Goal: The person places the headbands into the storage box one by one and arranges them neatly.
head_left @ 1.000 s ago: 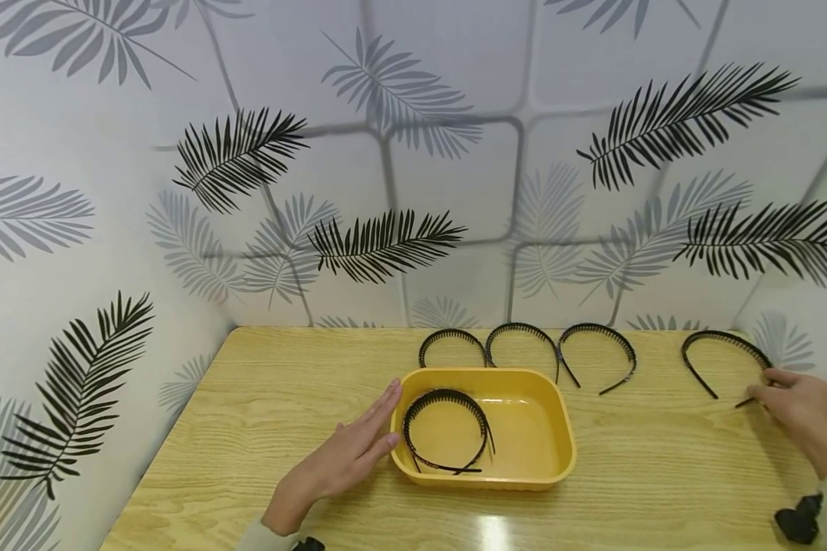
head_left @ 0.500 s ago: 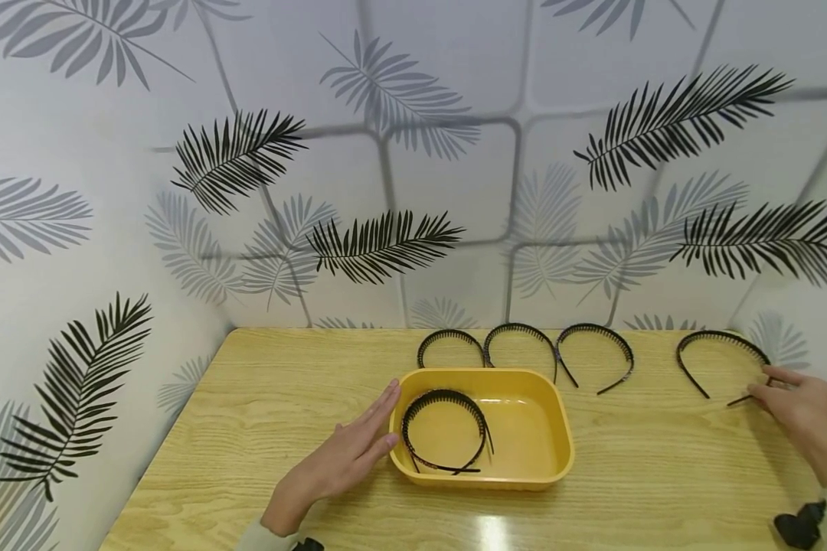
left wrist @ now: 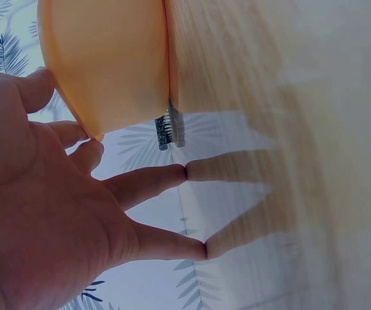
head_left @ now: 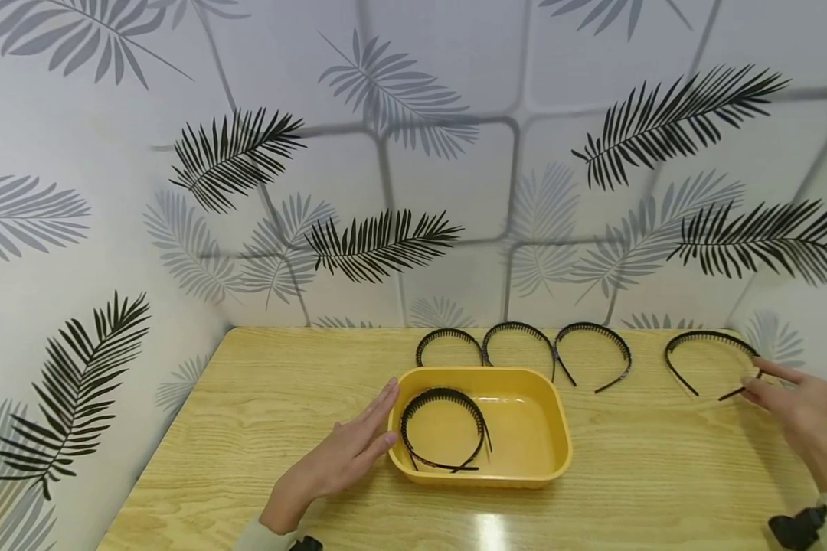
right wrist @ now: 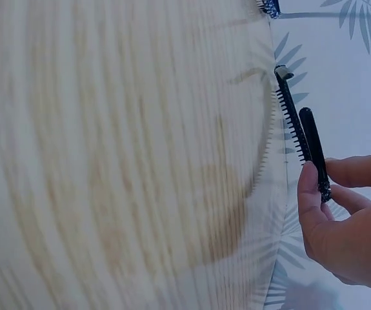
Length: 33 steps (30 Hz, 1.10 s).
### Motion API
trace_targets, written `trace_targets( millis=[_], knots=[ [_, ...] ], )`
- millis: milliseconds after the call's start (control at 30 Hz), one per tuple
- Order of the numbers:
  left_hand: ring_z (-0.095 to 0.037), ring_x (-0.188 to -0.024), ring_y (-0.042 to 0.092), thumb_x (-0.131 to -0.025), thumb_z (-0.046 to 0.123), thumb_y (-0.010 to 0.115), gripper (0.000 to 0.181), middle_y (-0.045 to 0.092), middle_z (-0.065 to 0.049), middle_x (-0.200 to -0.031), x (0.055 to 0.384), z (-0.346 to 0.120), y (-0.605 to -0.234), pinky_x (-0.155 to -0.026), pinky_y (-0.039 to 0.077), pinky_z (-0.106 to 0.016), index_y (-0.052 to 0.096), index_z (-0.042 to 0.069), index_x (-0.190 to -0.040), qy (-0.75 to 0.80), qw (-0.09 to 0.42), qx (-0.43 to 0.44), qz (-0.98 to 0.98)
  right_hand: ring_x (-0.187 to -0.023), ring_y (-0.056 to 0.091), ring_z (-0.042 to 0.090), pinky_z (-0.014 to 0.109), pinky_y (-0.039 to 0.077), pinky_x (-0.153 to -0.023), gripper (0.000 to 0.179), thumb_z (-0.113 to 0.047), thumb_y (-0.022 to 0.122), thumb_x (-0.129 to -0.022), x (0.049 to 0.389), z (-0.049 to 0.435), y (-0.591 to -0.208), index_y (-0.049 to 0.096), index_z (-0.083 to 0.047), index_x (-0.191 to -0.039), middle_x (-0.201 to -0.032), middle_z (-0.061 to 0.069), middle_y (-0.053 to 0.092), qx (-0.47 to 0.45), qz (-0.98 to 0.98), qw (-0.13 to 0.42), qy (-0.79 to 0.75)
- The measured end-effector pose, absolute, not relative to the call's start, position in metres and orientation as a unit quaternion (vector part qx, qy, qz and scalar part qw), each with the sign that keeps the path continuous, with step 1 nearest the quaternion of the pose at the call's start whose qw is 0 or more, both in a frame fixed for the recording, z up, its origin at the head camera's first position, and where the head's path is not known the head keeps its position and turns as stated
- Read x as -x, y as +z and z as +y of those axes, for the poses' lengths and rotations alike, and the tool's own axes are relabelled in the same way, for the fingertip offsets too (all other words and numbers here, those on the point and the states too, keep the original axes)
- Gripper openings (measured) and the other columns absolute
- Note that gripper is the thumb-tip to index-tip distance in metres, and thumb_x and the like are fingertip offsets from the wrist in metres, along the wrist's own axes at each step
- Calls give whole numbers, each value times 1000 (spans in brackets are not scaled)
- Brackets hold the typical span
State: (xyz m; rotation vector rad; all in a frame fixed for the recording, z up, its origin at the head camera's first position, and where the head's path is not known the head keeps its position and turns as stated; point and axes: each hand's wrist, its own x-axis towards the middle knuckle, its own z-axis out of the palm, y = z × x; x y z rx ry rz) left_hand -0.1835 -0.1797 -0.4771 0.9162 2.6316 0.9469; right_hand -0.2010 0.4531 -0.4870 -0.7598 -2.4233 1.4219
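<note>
At the far right of the table, my right hand point(head_left: 795, 402) pinches one arm of a black toothed headband point(head_left: 681, 363). In the right wrist view the thumb and fingers of the right hand point(right wrist: 350, 223) close on this headband point(right wrist: 291, 116), seen nearly edge-on. My left hand point(head_left: 341, 455) rests with straight fingers against the left side of a yellow plastic basin point(head_left: 561, 451). From the left wrist, two fingertips of the left hand point(left wrist: 56, 206) touch the table, while others touch the basin point(left wrist: 108, 64). Black headbands point(head_left: 481, 421) lie overlapped inside the basin's left half.
Behind the basin, three more headbands lie in a row: a left one point(head_left: 448, 332), a middle one point(head_left: 520, 327) and a right one point(head_left: 596, 327). The basin partly hides the first two. A leaf-patterned wall point(head_left: 386, 306) borders the wooden table point(head_left: 262, 398) at the back.
My right hand and the headband it holds have shifted slightly left along the table. The left hand and basin stay essentially in place.
</note>
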Motion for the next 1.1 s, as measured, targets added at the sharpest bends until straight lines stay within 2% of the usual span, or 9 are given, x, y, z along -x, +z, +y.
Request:
trace_targets(
  millis=[133, 367, 500, 600, 667, 733, 867, 967, 1100],
  knots=[
    [-29, -155, 11, -113, 34, 39, 67, 0, 1, -172, 183, -180, -476, -97, 13, -90, 2, 22, -167, 319, 98, -312, 890, -57, 56, -12, 13, 54, -58, 53, 5, 49, -102, 199, 453, -488, 30, 18, -150, -139, 46, 36, 245, -812, 120, 516],
    [-32, -155, 12, -113, 34, 39, 67, 0, 1, -172, 183, -180, -476, -98, 12, -89, 2, 21, -167, 321, 99, -312, 889, -61, 56, -15, 12, 54, -62, 55, 5, 50, -102, 194, 449, -487, 29, 15, -152, -154, 42, 24, 244, -806, 119, 526],
    [-31, -155, 12, -113, 34, 39, 67, 0, 2, -172, 182, -180, -475, -98, 13, -89, 2, 21, -167, 319, 100, -310, 890, -64, 62, -13, 12, 54, -64, 57, 6, 53, -101, 188, 444, -486, 28, 16, -151, -163, 25, 24, 217, -775, 134, 578],
    [-30, -155, 12, -113, 34, 40, 67, 0, 2, -172, 182, -180, -474, -99, 13, -89, 2, 21, -167, 318, 99, -310, 890, -67, 67, -7, 13, 55, -64, 58, 8, 56, -99, 184, 441, -485, 30, 15, -151, -151, 5, 46, 192, -729, 148, 640],
    [-29, -155, 12, -113, 34, 40, 67, 0, 3, -172, 182, -180, -474, -99, 13, -89, 2, 22, -167, 319, 100, -310, 890, -69, 69, -5, 15, 56, -65, 59, 7, 59, -99, 181, 438, -485, 33, 12, -151, -143, -3, 51, 174, -712, 151, 663],
    [-29, -155, 11, -113, 34, 40, 67, 0, 3, -172, 182, -180, -474, -99, 12, -89, 2, 22, -167, 320, 100, -310, 890, -72, 70, -3, 16, 57, -66, 60, 6, 62, -98, 179, 434, -483, 36, 9, -152, -148, -9, 50, 163, -694, 149, 685],
    [-30, -155, 11, -113, 33, 40, 67, 1, 1, -172, 182, -179, -475, -98, 13, -89, 2, 20, -167, 322, 99, -312, 889, -77, 70, -4, 15, 56, -71, 62, 2, 65, -98, 175, 425, -479, 37, 5, -153, -167, 5, 24, 142, -684, 144, 701],
    [-30, -155, 11, -113, 34, 40, 67, 1, 2, -172, 183, -179, -474, -99, 13, -89, 2, 21, -167, 322, 99, -311, 889, -81, 70, -4, 14, 56, -73, 63, 0, 67, -98, 173, 417, -475, 38, 4, -153, -160, -8, 38, 123, -680, 147, 708],
    [-29, -155, 13, -113, 35, 39, 67, 0, 2, -172, 183, -180, -475, -99, 14, -89, 2, 21, -167, 317, 100, -309, 891, -85, 70, -1, 16, 57, -75, 57, -1, 71, -96, 171, 409, -469, 51, -5, -150, -132, -12, 54, 94, -666, 146, 726]
  ],
)
